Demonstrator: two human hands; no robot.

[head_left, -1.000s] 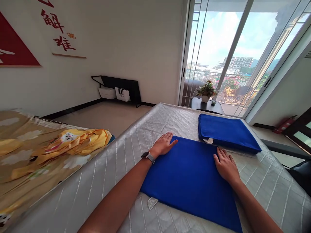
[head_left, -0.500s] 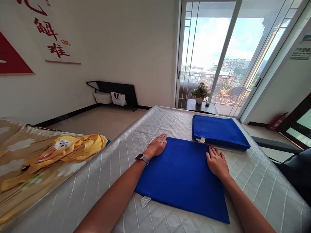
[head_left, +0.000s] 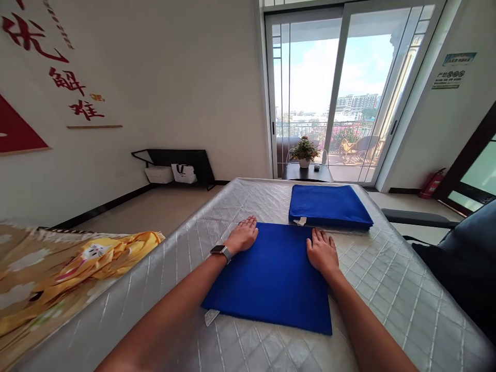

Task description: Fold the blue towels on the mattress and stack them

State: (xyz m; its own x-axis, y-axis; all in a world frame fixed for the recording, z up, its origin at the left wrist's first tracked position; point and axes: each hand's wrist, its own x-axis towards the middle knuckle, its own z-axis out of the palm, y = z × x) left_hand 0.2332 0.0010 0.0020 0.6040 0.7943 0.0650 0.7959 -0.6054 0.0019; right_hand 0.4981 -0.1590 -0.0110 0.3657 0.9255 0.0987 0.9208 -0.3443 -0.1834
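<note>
A flat blue cloth rectangle (head_left: 275,279) lies on the silver quilted mattress (head_left: 368,310), with a white tag (head_left: 211,316) sticking out at its near left corner. My left hand (head_left: 242,235), a watch (head_left: 221,250) on its wrist, rests flat with fingers extended on the cloth's far left corner. Flat on the far right corner lies my right hand (head_left: 324,253), its fingers stretched out. Just beyond it sits a stack of folded blue cloth (head_left: 329,204) with a white tag (head_left: 300,221) at its near left corner.
To the left, a yellow cartoon cloth (head_left: 108,256) lies on a patterned blanket (head_left: 23,279). Past the mattress stand a small dark table (head_left: 310,174) with a potted plant (head_left: 305,152) and a sliding glass door (head_left: 333,98). A dark chair (head_left: 465,263) is at right.
The camera view has tilted up and turned slightly right, so everything shifts in the picture. Both hands stay flat on the cloth's far corners.
</note>
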